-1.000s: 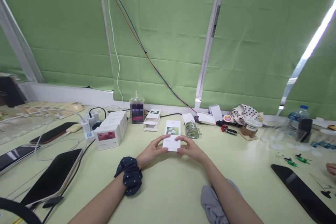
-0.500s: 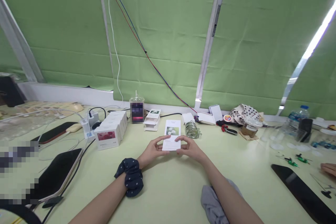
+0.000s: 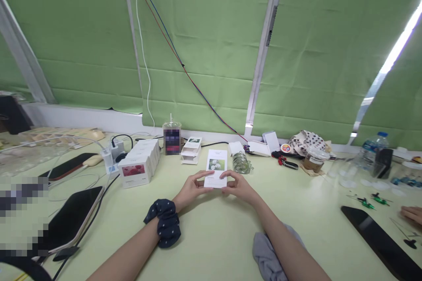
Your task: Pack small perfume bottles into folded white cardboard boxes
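Note:
A white paper carton printed with white flowers is held between my two hands near the middle of the table. My left hand grips its lower left edge, with thumb and fingers bent around the side. On the lower right edge, my right hand has a matching hold. The carton's lower end faces me, and its underside is hidden. Just beyond my right hand lies a bundle of clear, greenish packets; I cannot make out what they contain.
To the left stands a row of white cartons. Behind are an open carton and a drink cup. Red-handled pliers and a lidded tub lie to the right. Another person's hand shows at the right edge.
The carton has tipped slightly between my hands, its lower edge a little higher. Both hands keep their hold. The other person's hand at the far right has shifted slightly inward.

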